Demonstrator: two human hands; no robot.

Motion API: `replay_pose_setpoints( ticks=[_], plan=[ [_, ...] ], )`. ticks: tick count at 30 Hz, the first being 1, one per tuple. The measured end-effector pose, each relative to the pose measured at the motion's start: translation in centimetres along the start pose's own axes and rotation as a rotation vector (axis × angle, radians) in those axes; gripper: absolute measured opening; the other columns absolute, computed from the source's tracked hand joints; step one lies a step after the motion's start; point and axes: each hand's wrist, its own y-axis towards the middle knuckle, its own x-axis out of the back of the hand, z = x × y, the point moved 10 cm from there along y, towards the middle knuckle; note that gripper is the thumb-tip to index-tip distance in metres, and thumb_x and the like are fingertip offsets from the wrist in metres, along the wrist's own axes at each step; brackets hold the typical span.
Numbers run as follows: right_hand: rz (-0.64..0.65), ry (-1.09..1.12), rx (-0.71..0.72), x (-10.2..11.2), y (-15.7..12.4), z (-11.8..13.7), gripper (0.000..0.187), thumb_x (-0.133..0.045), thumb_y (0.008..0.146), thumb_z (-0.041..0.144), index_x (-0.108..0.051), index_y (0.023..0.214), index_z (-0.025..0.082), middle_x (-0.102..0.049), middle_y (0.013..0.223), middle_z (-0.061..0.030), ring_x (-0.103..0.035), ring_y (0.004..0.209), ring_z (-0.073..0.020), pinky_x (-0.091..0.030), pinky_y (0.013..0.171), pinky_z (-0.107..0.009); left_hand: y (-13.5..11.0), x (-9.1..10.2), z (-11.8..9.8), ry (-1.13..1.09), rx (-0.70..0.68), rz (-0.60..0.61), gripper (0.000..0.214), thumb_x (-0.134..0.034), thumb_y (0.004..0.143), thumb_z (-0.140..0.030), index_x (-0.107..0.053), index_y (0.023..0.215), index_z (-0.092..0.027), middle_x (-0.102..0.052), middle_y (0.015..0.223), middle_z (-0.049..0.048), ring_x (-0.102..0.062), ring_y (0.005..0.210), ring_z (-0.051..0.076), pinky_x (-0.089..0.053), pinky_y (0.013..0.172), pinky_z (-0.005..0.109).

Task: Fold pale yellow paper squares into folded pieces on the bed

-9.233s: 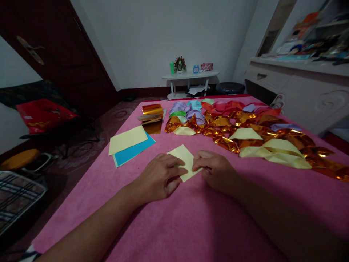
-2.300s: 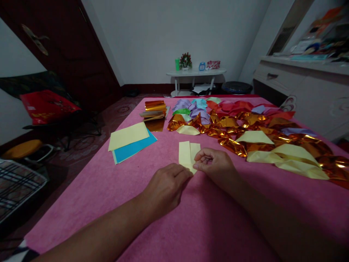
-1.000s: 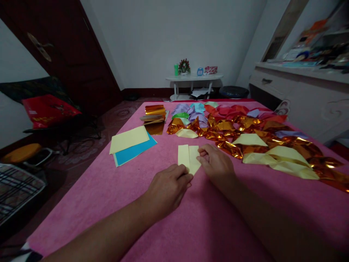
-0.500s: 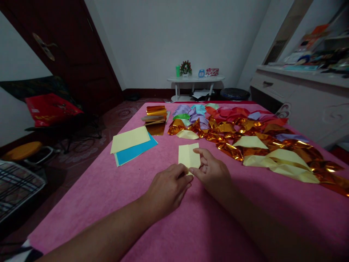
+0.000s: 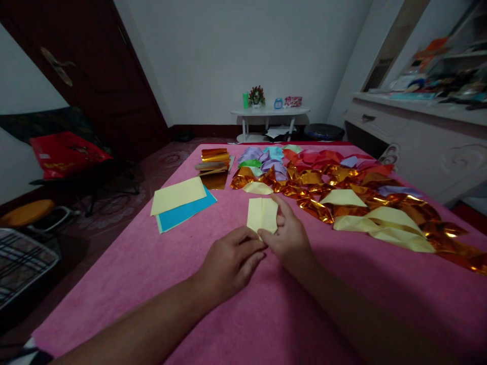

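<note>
paper: folded pale-yellow paper (image 5: 262, 215), matte, creased lengthwise, lying flat on fuzzy pink cloth (image 5: 266, 314) | left hand (image 5: 228, 261): near edge pinched by fingers | right hand (image 5: 289, 238): fingers spread, index laid along right edge | around: flat yellow-and-blue sheets (image 5: 178, 200) left, crinkled gold foil shapes (image 5: 315, 177) behind, nothing blocking

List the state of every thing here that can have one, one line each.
pale yellow paper: folded, two flaps meeting at the middle, flat on the pink cloth.
left hand: fingertips at the paper's near edge, grip unclear.
right hand: open, fingers pressing the paper's right flap.
yellow sheet: unfolded, lying on the blue sheet.
gold foil pieces: folded, heaped.
</note>
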Motion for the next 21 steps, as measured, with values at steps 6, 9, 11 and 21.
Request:
replay_pose_setpoints(
  ticks=[6,9,11,21],
  plan=[
    [-0.091,0.511,-0.151,0.5,-0.3,-0.2,0.092,-0.069,0.067,0.02,-0.019,0.144,0.024,-0.068,0.083,-0.004,-0.06,0.047,-0.0148,-0.043,0.035,-0.022,0.0,0.8,4.9,-0.659,0.416,-0.249,0.022,-0.057,0.086,-0.036,-0.056,0.082,-0.014,-0.061,0.075,0.0033,-0.057,0.068,0.013,-0.045,0.064,0.025],
    [-0.127,0.576,-0.142,0.6,-0.6,0.5,0.095,-0.072,0.065,0.018,-0.02,0.144,0.024,-0.068,0.083,-0.0045,-0.057,0.042,-0.0122,-0.041,0.032,-0.02,0.3,-1.2,4.9,-0.886,0.469,-0.144,0.028,-0.058,0.084,-0.039,-0.059,0.079,-0.011,-0.063,0.071,0.0049,-0.058,0.065,0.013,-0.046,0.064,0.025],
    [-0.132,0.607,-0.136,0.6,-0.9,0.9,0.095,-0.072,0.065,0.018,-0.019,0.144,0.024,-0.068,0.085,-0.0056,-0.055,0.041,-0.0111,-0.04,0.031,-0.019,0.5,-1.9,4.4,-0.937,0.472,-0.092,0.03,-0.059,0.084,-0.038,-0.062,0.075,-0.009,-0.065,0.071,0.0066,-0.058,0.065,0.012,-0.045,0.065,0.024],
    [-0.033,0.702,-0.155,-0.6,-0.8,1.3,0.064,-0.076,0.061,0.027,-0.047,0.117,0.018,-0.068,0.074,-0.001,-0.05,0.038,-0.0076,-0.04,0.035,-0.019,0.3,-0.8,4.9,-0.901,0.519,-0.196,0.032,-0.063,0.079,-0.034,-0.06,0.06,-0.01,-0.063,0.058,0.0059,-0.058,0.054,0.013,-0.043,0.056,0.023]
  ],
)
